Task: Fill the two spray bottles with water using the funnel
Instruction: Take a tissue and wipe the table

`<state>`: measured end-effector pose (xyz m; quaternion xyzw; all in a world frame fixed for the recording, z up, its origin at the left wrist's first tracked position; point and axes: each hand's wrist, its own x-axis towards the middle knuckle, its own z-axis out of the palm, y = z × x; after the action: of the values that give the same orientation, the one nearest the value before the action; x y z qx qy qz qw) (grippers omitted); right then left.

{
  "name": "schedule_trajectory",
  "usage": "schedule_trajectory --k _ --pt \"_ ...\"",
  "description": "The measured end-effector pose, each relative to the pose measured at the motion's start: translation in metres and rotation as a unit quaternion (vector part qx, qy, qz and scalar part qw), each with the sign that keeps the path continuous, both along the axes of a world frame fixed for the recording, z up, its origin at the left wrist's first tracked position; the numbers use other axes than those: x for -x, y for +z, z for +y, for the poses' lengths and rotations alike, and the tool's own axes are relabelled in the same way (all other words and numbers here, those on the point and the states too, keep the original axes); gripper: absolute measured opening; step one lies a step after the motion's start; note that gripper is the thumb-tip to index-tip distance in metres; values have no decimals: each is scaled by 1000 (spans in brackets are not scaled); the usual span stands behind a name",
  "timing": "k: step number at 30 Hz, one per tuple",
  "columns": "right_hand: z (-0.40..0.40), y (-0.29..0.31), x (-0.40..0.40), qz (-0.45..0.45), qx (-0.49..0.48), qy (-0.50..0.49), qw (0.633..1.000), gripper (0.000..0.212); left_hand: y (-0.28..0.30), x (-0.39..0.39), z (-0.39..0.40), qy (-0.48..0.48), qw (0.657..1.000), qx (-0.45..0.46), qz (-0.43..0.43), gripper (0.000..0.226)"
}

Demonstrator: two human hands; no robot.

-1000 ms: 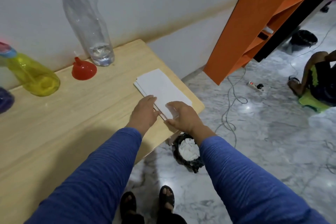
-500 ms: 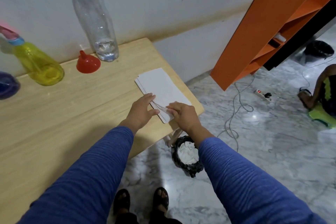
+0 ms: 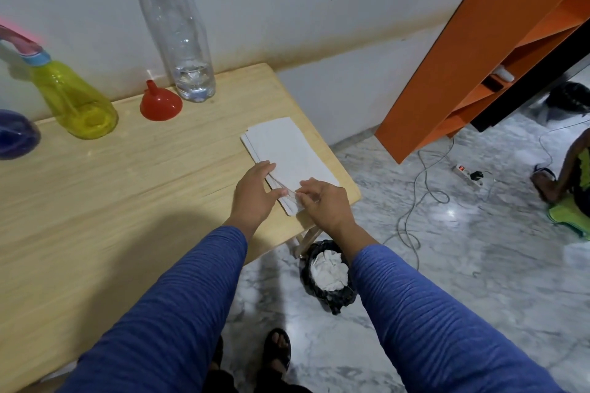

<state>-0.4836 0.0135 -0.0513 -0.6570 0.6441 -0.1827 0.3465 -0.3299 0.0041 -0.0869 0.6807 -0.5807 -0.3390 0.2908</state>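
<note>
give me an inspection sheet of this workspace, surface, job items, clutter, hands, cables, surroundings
Surface: wooden table, light grain, against a white wall.
Job's things: yellow spray bottle upright; purple spray bottle at the left edge, partly cut off; red funnel mouth down; clear water bottle, little water at the bottom.
Clutter: stack of white tissues near the table's right corner.
Hands: left hand rests on the stack's near end; right hand pinches a tissue's corner.
Cables: grey cable and power strip on the floor.
Surroundings: marble floor, orange shelf, black bin holding white waste, a seated person at right.
</note>
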Motion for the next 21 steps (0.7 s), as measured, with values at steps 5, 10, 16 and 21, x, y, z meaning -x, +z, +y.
schedule_trajectory --k 5,10,16,21 --pt "-2 6 -2 -29 18 -60 998 20 -3 2 2 11 1000 12 -16 73" --pt "-12 24 2 -77 77 -99 989 15 0 2 2 20 1000 14 -6 99" --pt "-33 47 9 -103 110 -117 982 12 3 1 -4 -31 997 -37 -60 72" --pt "-42 67 11 -114 135 -111 978 12 2 2 -8 -59 991 -63 -103 64"
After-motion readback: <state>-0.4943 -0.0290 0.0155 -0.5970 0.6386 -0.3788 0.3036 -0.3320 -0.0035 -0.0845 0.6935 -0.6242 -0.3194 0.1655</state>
